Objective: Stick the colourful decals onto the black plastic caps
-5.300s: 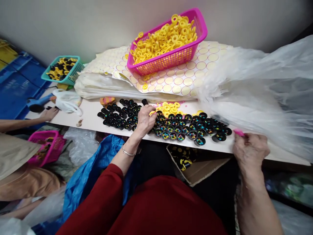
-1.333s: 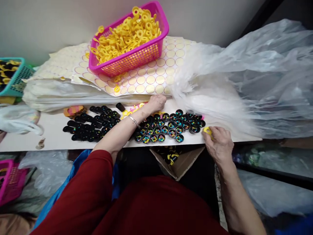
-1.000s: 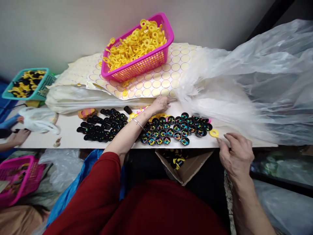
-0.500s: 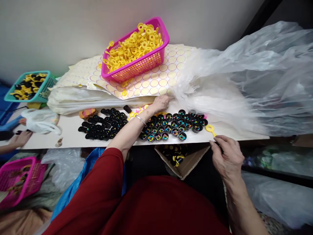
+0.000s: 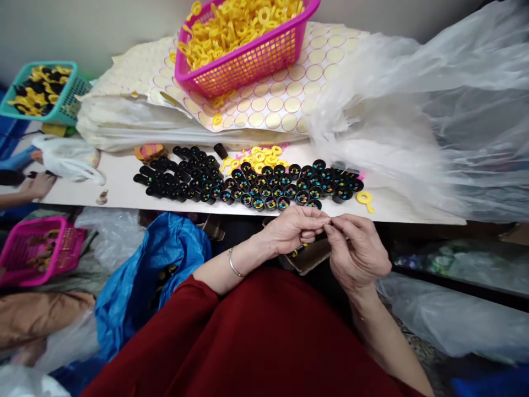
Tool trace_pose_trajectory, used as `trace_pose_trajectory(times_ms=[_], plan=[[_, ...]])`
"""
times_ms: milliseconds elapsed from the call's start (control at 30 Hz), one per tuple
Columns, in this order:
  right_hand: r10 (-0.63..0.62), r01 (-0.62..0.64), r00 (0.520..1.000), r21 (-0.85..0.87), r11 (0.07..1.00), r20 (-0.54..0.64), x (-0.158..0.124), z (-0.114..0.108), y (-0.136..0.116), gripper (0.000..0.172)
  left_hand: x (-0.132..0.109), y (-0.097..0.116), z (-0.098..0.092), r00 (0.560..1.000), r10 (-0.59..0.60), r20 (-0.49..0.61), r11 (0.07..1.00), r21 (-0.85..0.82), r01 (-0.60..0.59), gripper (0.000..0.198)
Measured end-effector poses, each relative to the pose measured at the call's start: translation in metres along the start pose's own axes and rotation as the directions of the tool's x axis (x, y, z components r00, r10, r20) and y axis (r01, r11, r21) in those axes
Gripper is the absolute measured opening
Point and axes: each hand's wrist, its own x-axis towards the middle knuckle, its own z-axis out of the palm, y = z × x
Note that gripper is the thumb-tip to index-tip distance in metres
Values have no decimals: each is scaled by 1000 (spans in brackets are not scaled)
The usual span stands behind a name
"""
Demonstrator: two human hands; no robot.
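My left hand (image 5: 295, 227) and my right hand (image 5: 359, 249) meet at the fingertips just below the table's front edge. Both are closed in a pinch; whatever lies between the fingertips is too small to make out. Behind them stand several rows of black cups (image 5: 283, 190) with coloured beads inside. A yellow ring with a short handle (image 5: 364, 199) lies flat on the table, apart from my right hand. More yellow rings (image 5: 262, 157) lie in a pile behind the cups, among small pink bits.
A pink basket (image 5: 248, 65) of yellow rings stands on sheets of round stickers (image 5: 285, 105). Plastic bags (image 5: 397, 110) cover the right side. A teal basket (image 5: 74, 91) stands at far left, near another person's hand (image 5: 40, 184). Below are a cardboard box (image 5: 316, 256) and a blue bag (image 5: 136, 270).
My left hand has drawn back from behind the cups to meet my right hand. My right hand has let go of the yellow ring and moved left. The view has tilted down.
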Motion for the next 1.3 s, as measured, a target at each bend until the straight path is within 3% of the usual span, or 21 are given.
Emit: trace_pose_trajectory(times_ms=[133, 233, 300, 367, 400, 467, 533, 567, 633, 700, 933, 1133, 1300], plan=[[-57, 62, 995, -65, 996, 87, -12, -4, 7, 9, 4, -13, -3, 997, -66, -34, 991, -117, 61, 14], [-88, 92, 992, -42, 995, 96, -16, 0, 13, 10, 7, -22, -4, 997, -39, -69, 994, -102, 32, 12], [-95, 97, 989, -13, 995, 111, -16, 5, 19, 10, 11, -29, -7, 992, 33, -120, 999, -15, -35, 17], [-80, 82, 987, -10, 997, 141, -14, 11, 26, 10, 16, -39, -13, 955, 193, -224, 972, 174, -155, 23], [-71, 73, 985, -12, 997, 157, -12, 13, 30, 10, 19, -44, -17, 907, 314, -282, 922, 318, -221, 24], [-59, 63, 981, -16, 998, 183, -7, 19, 37, 10, 25, -55, -26, 757, 581, -299, 705, 650, -285, 22], [-53, 61, 974, -27, 998, 221, -1, 24, 44, 12, 32, -65, -34, 638, 752, -167, 395, 889, -232, 22], [-47, 59, 967, -43, 997, 252, 2, 25, 47, 13, 35, -69, -37, 615, 784, -88, 253, 949, -186, 24], [-36, 68, 945, -87, 994, 326, 8, 28, 51, 16, 42, -76, -42, 609, 793, 7, 62, 994, -93, 29], [-34, 89, 920, -122, 989, 391, 13, 30, 53, 18, 48, -80, -44, 612, 790, 27, -16, 1000, -23, 33], [-52, 145, 878, -162, 976, 475, 24, 29, 53, 25, 59, -81, -45, 617, 787, 11, -17, 1000, 3, 26], [-59, 186, 834, -179, 966, 548, 33, 26, 50, 27, 57, -79, -42, 592, 806, 19, -43, 999, 26, 22], [-41, 202, 787, -195, 960, 616, 40, 25, 51, 28, 55, -75, -40, 602, 798, 30, -54, 998, 21, 19]])
